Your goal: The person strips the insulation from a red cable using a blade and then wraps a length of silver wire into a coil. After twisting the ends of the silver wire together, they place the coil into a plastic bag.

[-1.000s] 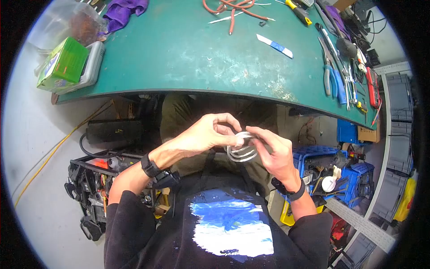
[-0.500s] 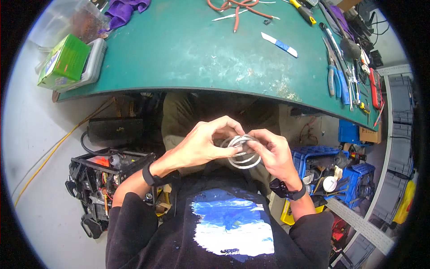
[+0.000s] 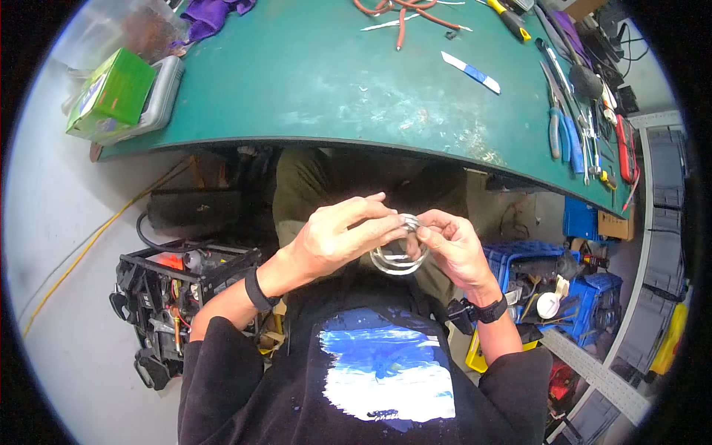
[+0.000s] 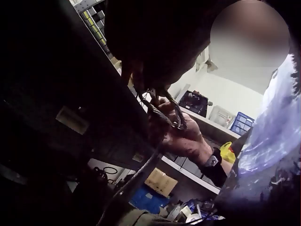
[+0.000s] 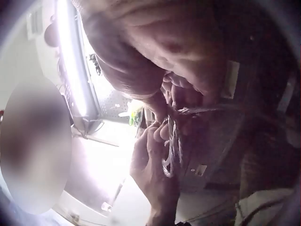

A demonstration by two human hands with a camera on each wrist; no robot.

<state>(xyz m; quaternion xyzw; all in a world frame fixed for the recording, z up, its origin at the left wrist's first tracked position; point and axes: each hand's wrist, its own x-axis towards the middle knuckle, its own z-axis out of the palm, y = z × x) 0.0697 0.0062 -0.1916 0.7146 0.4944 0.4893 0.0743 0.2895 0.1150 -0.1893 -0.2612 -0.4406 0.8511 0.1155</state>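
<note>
In the head view, a small coil of silvery, twisted wire point(image 3: 400, 268) is held up between both hands, below the table edge and in front of the person's lap. The right hand point(image 3: 458, 252) pinches its top right between thumb and index finger. From the other side the left hand point(image 3: 337, 236) reaches over the coil, its fingertips gripping at the top where the strands bunch together; its thumb is hidden. In the right wrist view the coil point(image 5: 172, 153) hangs between the fingers of both hands. The left wrist view shows its loop point(image 4: 162, 117) dark against the light.
A green worktable point(image 3: 297, 96) lies ahead, bearing red-brown cable point(image 3: 401, 30), a blue-and-white strip point(image 3: 472, 73), pliers point(image 3: 555, 126) and other tools. A green box point(image 3: 111, 96) stands at its left. Open tool bags point(image 3: 167, 297) and a blue crate point(image 3: 519, 259) flank the person.
The left hand has rolled over, its fingers now stretched across the coil's top and its thumb out of sight. The coil has turned in the hands, while the right hand keeps its pinch.
</note>
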